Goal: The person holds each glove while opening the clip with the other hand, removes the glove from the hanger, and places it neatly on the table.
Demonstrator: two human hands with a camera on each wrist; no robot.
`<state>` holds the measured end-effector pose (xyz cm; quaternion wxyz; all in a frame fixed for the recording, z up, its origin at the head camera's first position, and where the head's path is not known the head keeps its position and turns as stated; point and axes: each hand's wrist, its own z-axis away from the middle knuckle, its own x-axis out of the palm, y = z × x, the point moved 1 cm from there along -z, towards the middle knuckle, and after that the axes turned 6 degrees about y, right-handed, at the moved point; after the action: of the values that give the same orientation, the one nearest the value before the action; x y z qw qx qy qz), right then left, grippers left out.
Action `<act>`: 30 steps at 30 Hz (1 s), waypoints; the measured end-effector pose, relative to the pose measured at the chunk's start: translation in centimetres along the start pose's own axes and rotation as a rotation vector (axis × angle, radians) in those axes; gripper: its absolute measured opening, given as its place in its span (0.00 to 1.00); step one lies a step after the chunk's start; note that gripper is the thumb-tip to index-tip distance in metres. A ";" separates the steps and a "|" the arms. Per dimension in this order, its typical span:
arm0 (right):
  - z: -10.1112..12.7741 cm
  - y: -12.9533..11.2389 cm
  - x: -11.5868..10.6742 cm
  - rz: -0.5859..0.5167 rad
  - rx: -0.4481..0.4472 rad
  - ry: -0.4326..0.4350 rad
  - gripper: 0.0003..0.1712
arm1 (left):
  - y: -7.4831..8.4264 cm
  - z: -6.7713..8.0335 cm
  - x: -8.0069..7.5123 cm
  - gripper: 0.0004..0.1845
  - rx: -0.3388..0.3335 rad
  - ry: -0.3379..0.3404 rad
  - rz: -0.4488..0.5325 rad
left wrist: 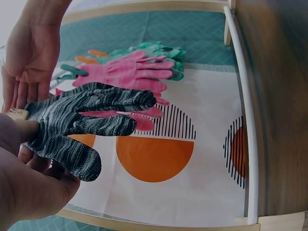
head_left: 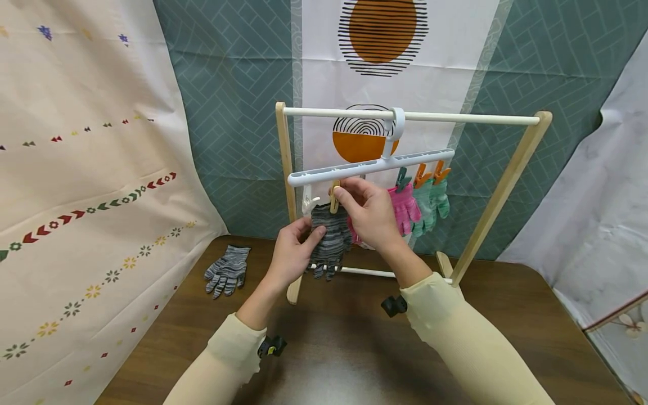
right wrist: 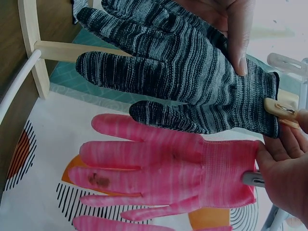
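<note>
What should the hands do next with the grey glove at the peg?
Probably let the peg close on the cuff. The right hand pinches the peg at the grey glove while the left hand steadies it, so the cuff looks seated.

We read this as a staged indoor setup, not a lived-in home: patterned cloth backdrops (head_left: 91, 169) all round, wooden table (head_left: 329, 349) w/ small drying rack (head_left: 410, 118) at centre.
</note>
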<state>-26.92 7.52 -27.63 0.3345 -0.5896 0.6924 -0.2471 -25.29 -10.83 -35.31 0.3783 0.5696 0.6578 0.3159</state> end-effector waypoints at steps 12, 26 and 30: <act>-0.1 0.2 -0.2 0.013 -0.009 0.015 0.15 | -0.4 0.1 -0.2 0.12 0.004 0.003 -0.043; -0.1 0.2 -0.5 0.013 -0.002 0.020 0.15 | -1.1 0.5 -0.7 0.13 -0.002 -0.002 -0.078; -0.2 0.3 -0.5 0.015 0.000 0.020 0.15 | -1.2 0.6 -1.1 0.12 -0.026 0.008 -0.074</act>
<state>-27.17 8.09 -27.64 0.3295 -0.5818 0.7002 -0.2504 -25.29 -12.07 -36.52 0.3942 0.5388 0.6758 0.3125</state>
